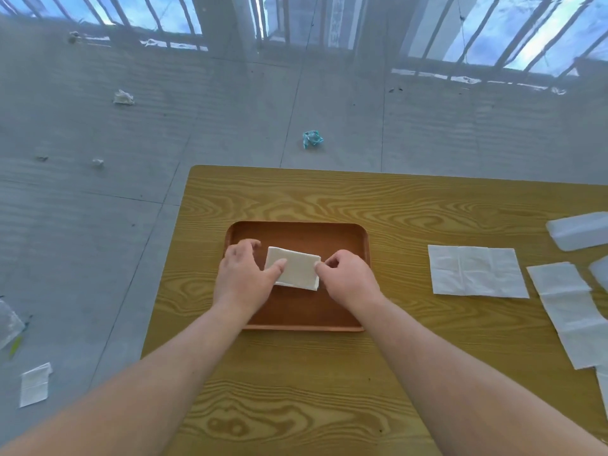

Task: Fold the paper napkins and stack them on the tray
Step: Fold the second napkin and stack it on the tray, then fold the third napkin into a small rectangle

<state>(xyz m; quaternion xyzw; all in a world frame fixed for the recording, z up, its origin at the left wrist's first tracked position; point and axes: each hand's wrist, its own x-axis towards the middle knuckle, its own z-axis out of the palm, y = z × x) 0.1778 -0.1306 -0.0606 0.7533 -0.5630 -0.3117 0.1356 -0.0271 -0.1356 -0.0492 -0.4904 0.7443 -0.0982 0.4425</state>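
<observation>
A brown rectangular tray (297, 232) with rounded corners and a low raised rim sat on the wood-grain worktop (296, 373), toward its left side, with bare worktop open on the tray's near and far sides. A folded paper napkin (296, 269), white and rectangular with crisp, slightly skewed edges, lay flat near the middle of the tray. The left hand (241, 274) rested on the napkin's left edge, thumb pressed on top and fingers (250, 245) curled loosely over the tray floor. The right hand (348, 278) pinched the napkin's right edge between thumb and forefinger. To the right, well apart from the tray, an unfolded napkin (477, 271) lay creased and flat; a second unfolded sheet (569, 311) lay beside it near the worktop's right edge. Crumpled scraps (312, 139) lay on the floor (98, 225) beyond the worktop's far edge.
</observation>
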